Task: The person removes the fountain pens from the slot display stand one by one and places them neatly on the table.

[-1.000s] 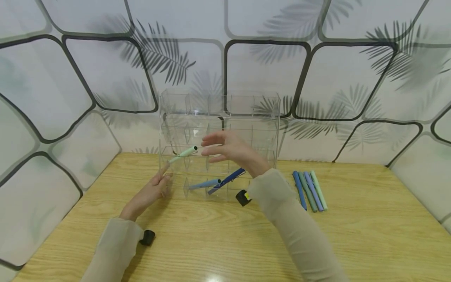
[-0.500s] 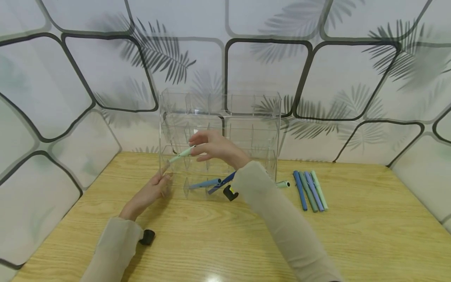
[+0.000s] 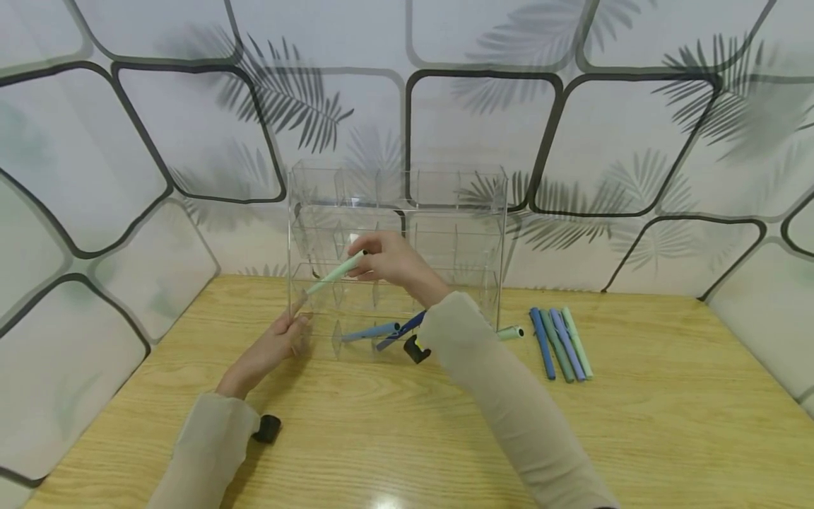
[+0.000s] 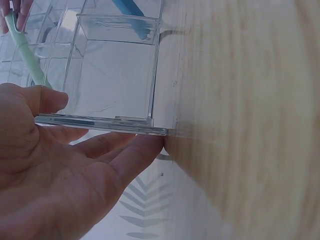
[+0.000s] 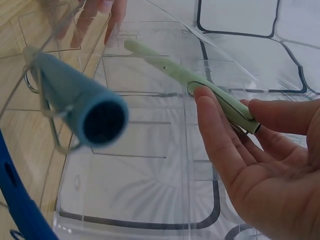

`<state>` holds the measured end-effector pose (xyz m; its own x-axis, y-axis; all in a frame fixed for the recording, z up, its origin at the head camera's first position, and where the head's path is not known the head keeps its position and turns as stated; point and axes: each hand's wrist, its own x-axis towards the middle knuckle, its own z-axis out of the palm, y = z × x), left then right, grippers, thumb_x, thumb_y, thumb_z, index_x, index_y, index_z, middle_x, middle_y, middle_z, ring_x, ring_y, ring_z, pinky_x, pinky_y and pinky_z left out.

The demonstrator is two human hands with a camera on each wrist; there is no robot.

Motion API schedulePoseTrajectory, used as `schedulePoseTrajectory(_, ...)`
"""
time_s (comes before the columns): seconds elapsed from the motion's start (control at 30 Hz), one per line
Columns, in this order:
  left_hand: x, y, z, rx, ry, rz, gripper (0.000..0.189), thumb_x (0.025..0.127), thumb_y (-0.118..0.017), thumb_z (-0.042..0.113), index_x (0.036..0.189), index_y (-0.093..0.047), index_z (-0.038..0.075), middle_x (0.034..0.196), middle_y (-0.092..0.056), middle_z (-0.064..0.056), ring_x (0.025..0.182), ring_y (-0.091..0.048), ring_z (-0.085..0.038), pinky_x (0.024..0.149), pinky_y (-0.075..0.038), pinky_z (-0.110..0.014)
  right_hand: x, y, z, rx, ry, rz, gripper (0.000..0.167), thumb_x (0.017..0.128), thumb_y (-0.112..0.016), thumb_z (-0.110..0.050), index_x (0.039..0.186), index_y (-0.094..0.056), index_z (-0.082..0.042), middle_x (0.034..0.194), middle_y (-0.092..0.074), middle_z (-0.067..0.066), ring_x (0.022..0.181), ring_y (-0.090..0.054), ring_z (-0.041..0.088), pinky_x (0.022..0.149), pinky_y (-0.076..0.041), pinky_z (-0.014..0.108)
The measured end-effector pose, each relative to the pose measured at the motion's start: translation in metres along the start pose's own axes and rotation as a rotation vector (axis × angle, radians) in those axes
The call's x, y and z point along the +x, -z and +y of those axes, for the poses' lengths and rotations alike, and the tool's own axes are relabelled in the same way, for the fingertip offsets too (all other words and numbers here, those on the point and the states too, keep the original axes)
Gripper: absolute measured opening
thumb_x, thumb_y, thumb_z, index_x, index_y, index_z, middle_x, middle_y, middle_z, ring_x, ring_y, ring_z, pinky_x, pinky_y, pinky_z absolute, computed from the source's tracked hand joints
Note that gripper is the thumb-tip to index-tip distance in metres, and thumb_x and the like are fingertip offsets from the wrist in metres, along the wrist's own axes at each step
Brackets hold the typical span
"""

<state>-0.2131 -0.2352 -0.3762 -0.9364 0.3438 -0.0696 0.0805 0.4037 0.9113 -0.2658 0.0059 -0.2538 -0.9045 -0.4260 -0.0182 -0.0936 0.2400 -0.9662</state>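
Observation:
A clear acrylic organizer [image 3: 439,211] with tiered compartments stands against the wall. My left hand [image 3: 267,353] grips its lower left side panel, thumb on the inner face and fingers outside. Within the left part of the organizer a light green pen [image 3: 333,274] leans with its clip end up. Thumb and fingers of my right hand [image 3: 391,260] pinch that upper end, also seen in the right wrist view. Lower down, a light blue pen [image 3: 371,331] and a dark blue pen [image 3: 403,328] slant in the bottom row.
Another light green pen [image 3: 511,332] sticks out of the organizer's lower right, partly hidden by my sleeve. Right of it on the wooden table lie a blue pen [image 3: 543,344], a dark green pen [image 3: 557,346], a purple pen [image 3: 568,346] and a pale green pen [image 3: 577,343].
My right hand has moved left to the light green pen and taken hold of its upper end, which now sits slightly higher and further right. The left hand has stayed put.

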Motion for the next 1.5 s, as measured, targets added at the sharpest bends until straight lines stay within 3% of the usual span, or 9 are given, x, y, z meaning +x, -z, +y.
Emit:
schedulePoseTrajectory(0.2, 0.000, 0.000, 0.001, -0.003, 0.001, -0.001, 0.062, 0.114, -0.025, 0.032, 0.163, 0.007, 0.010, 0.163, -0.011, -0.031, 0.145, -0.019, -0.053, 0.107, -0.031, -0.065, -0.007, 0.014, 0.001, -0.006, 0.037, 0.053, 0.018, 0.100, -0.058, 0.007, 0.115, -0.067, 0.008, 0.111, -0.069, 0.022, 0.103, -0.070, 0.036, 0.084, -0.057, 0.035)
schedulePoseTrajectory(0.37, 0.001, -0.001, 0.000, 0.005, 0.008, 0.020, 0.063, 0.114, -0.028, 0.031, 0.163, 0.006, 0.011, 0.161, -0.014, -0.034, 0.143, -0.026, -0.050, 0.096, -0.042, -0.049, -0.012, 0.026, 0.001, 0.022, 0.055, 0.077, 0.018, 0.100, -0.057, 0.007, 0.116, -0.066, 0.010, 0.111, -0.069, 0.022, 0.102, -0.070, 0.034, 0.083, -0.057, 0.032)
schedulePoseTrajectory(0.53, 0.001, -0.001, 0.000, 0.014, 0.004, 0.030, 0.064, 0.114, -0.030, 0.029, 0.163, 0.004, 0.009, 0.160, -0.016, -0.035, 0.138, -0.033, -0.048, 0.086, -0.043, -0.038, -0.020, 0.036, 0.001, 0.066, 0.077, 0.095, 0.019, 0.101, -0.056, 0.006, 0.117, -0.064, 0.011, 0.114, -0.068, 0.024, 0.105, -0.068, 0.039, 0.089, -0.055, 0.037)
schedulePoseTrajectory(0.87, 0.002, -0.001, 0.000, 0.018, -0.002, 0.039, 0.063, 0.114, -0.031, 0.029, 0.164, 0.002, 0.008, 0.160, -0.018, -0.035, 0.138, -0.033, -0.048, 0.084, -0.044, -0.038, -0.033, 0.050, -0.003, 0.105, 0.078, 0.123, 0.019, 0.102, -0.055, 0.007, 0.119, -0.064, 0.009, 0.116, -0.067, 0.023, 0.103, -0.070, 0.033, 0.091, -0.054, 0.039)
schedulePoseTrajectory(1.1, 0.002, -0.001, 0.000, 0.018, 0.003, 0.036, 0.063, 0.114, -0.030, 0.029, 0.163, 0.003, 0.008, 0.159, -0.017, -0.036, 0.137, -0.034, -0.048, 0.085, -0.043, -0.038, -0.041, 0.061, -0.002, 0.151, 0.109, 0.123, 0.018, 0.101, -0.052, 0.010, 0.115, -0.063, 0.008, 0.115, -0.066, 0.023, 0.108, -0.067, 0.039, 0.094, -0.053, 0.042)
schedulePoseTrajectory(1.27, 0.001, -0.001, 0.000, 0.018, 0.003, 0.027, 0.063, 0.114, -0.030, 0.029, 0.163, 0.004, 0.009, 0.160, -0.016, -0.036, 0.138, -0.032, -0.049, 0.087, -0.043, -0.040, -0.047, 0.069, -0.002, 0.176, 0.120, 0.143, 0.017, 0.100, -0.053, 0.010, 0.115, -0.063, 0.008, 0.119, -0.065, 0.024, 0.103, -0.070, 0.033, 0.093, -0.053, 0.043)
schedulePoseTrajectory(1.4, 0.001, -0.001, 0.001, 0.017, 0.011, 0.022, 0.064, 0.114, -0.029, 0.031, 0.163, 0.005, 0.010, 0.160, -0.015, -0.035, 0.139, -0.030, -0.049, 0.091, -0.042, -0.045, -0.052, 0.077, -0.001, 0.157, 0.128, 0.153, 0.019, 0.102, -0.052, 0.009, 0.119, -0.060, 0.011, 0.126, -0.062, 0.027, 0.102, -0.071, 0.029, 0.090, -0.055, 0.039)
schedulePoseTrajectory(1.5, 0.001, 0.000, 0.000, 0.004, 0.013, 0.014, 0.063, 0.114, -0.027, 0.032, 0.163, 0.007, 0.011, 0.162, -0.012, -0.035, 0.144, -0.023, -0.050, 0.100, -0.039, -0.055, -0.055, 0.083, -0.002, 0.151, 0.130, 0.161, 0.019, 0.102, -0.051, 0.008, 0.120, -0.059, 0.011, 0.124, -0.062, 0.026, 0.103, -0.071, 0.030, 0.090, -0.054, 0.038)
